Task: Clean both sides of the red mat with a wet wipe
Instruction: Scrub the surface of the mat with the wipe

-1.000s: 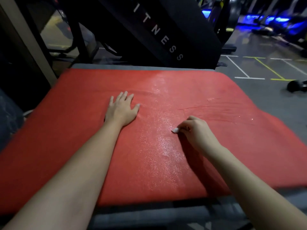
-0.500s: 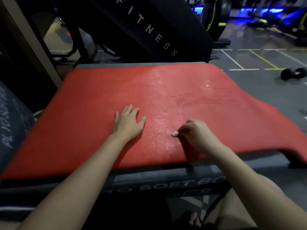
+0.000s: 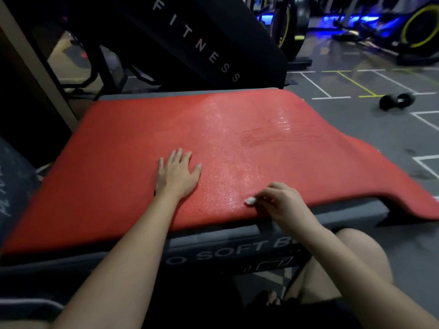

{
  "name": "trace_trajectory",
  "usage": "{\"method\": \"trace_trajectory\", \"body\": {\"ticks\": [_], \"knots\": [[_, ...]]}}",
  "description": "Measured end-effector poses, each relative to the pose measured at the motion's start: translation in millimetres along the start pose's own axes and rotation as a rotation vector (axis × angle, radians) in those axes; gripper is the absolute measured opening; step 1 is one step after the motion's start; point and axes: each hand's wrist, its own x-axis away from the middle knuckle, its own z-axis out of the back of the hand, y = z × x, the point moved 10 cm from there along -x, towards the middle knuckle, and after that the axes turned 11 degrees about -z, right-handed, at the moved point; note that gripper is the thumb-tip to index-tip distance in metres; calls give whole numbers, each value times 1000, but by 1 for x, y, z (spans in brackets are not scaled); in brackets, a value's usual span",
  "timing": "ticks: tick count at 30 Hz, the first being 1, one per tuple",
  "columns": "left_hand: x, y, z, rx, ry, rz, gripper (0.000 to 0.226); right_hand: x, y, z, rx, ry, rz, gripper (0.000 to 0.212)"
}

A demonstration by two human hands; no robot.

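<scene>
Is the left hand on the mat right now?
Touching. The head view shows the left hand flat on the mat, palm and straight fingers down with no gap. The right hand pinches the wipe.

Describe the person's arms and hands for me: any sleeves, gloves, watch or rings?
No sleeves show: the left forearm and right forearm are bare right to the picture's edge. The left hand and right hand wear no gloves, and neither wrist carries a watch or band. I can make out no rings, though the light is dim.
</scene>
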Motion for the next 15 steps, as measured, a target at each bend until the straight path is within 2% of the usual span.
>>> {"method": "trace_trajectory", "body": {"ticks": [5, 9, 12, 15], "knots": [[3, 1, 4, 6, -8, -8, 67, -50, 14, 5, -2, 80, -110, 21], [4, 2, 4, 5, 5, -21, 67, -29, 16, 13, -16, -10, -144, 26], [3, 1, 1, -7, 10, -11, 67, -5, 21, 22, -58, -111, -137, 20], [1, 3, 2, -14, 21, 3, 66, -38, 23, 15, 4, -127, -140, 21]]}}
